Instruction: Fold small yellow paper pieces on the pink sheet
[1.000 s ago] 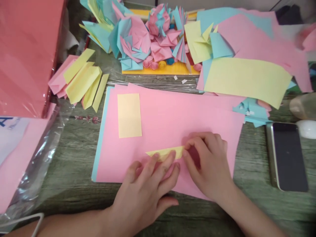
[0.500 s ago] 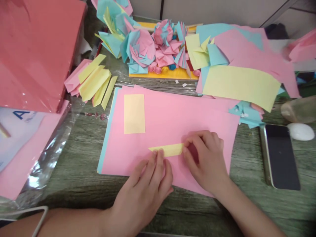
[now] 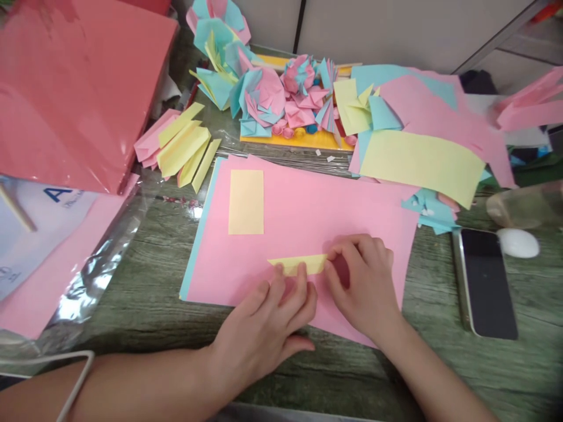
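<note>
A folded yellow paper strip (image 3: 292,265) lies slantwise on a stack of pink paper (image 3: 299,205). At its right end, the thumb and forefinger of my right hand (image 3: 363,290) pinch the strip, the other fingers curled. My left hand (image 3: 268,328) comes in from below with its fingers apart. Two of its fingertips press down on the strip's lower edge, and the thumb sticks out to the right, touching nothing. A flat pale yellow paper rectangle (image 3: 246,202) rests at the upper left of the pink paper, apart from both hands.
Folded yellow and pink strips (image 3: 182,146) lie at the upper left, near a red pack (image 3: 83,88). Paper flowers (image 3: 264,97) cover a yellow tray behind. Loose coloured sheets (image 3: 422,158) are at the back right. A phone (image 3: 488,284) and a white oval object (image 3: 519,242) sit right.
My left fingers have spread apart and shifted slightly right along the strip, and the thumb now sticks out. The right hand keeps its pinch. The whole view has shifted a little.
</note>
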### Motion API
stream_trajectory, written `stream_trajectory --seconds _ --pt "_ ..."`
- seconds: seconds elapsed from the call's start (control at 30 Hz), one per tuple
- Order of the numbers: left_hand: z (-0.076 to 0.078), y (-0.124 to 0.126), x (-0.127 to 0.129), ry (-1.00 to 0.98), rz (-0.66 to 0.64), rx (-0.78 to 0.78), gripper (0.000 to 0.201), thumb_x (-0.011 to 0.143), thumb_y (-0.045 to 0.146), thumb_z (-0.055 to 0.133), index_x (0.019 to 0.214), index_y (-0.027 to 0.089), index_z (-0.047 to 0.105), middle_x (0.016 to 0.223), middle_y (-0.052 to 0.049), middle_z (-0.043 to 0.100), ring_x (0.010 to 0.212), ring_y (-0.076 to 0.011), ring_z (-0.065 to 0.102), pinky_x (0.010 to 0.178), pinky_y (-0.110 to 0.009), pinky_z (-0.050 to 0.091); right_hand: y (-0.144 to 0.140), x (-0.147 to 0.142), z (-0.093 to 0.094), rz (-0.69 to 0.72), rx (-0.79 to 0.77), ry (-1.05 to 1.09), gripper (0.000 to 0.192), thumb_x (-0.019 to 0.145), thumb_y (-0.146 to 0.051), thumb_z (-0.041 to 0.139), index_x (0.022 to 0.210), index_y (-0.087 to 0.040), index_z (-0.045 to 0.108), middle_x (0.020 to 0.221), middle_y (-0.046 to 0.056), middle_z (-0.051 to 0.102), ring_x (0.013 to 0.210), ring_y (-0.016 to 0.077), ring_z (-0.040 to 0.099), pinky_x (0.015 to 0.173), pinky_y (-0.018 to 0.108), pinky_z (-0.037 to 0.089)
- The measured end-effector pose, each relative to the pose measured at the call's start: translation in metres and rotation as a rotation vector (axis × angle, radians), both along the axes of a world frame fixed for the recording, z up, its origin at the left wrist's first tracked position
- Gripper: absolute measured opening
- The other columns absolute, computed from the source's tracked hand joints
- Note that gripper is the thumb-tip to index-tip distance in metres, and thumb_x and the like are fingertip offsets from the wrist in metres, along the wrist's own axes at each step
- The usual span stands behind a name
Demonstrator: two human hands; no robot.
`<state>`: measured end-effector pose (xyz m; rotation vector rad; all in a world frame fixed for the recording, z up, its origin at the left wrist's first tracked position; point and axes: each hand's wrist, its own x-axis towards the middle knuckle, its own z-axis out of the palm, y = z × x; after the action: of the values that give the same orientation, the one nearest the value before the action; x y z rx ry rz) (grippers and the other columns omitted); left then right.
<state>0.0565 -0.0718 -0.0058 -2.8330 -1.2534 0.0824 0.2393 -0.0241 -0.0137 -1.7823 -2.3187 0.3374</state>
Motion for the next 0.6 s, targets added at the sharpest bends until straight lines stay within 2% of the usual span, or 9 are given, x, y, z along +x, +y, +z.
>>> stream_trajectory --seconds 0.3,0.4,0.6 --pt "0.0028 0.0105 -0.0051 0.005 -0.135 0.007 0.068 0.081 0.067 0.029 0.131 0.022 0.037 0.138 -0.006 0.037 0.103 -0.0299 0.044 0.082 -0.039 0.030 -0.0009 -0.0023 -0.0002 -0.016 0.016 -0.044 0.013 0.079 -0.033 0.053 0.081 -0.021 0.051 0.091 0.005 0.050 0.086 0.0230 0.042 0.072 0.038 0.031" --pt "0.0035 0.0106 -0.0046 -0.004 -0.121 -0.017 0.067 0.081 0.067 0.030 0.131 0.023 0.037 0.138 -0.005 0.037 0.103 -0.0286 0.045 0.083 -0.039 0.031 -0.0002 -0.0027 -0.0003 -0.023 0.016 -0.048 0.015 0.078 -0.036 0.054 0.081 -0.021 0.050 0.090 0.005 0.050 0.086 0.0232 0.042 0.071 0.038 0.031" --pt "0.0062 0.0052 -0.0020 -0.073 -0.015 -0.073 0.066 0.080 0.067 0.033 0.125 0.019 0.043 0.139 -0.008 0.037 0.111 -0.0311 0.044 0.089 -0.042 0.030 0.0009 0.0012 0.0021 0.004 -0.046 0.035 0.006 0.083 -0.027 0.048 0.085 -0.021 0.050 0.093 0.005 0.051 0.088 0.0220 0.043 0.074 0.039 0.033"
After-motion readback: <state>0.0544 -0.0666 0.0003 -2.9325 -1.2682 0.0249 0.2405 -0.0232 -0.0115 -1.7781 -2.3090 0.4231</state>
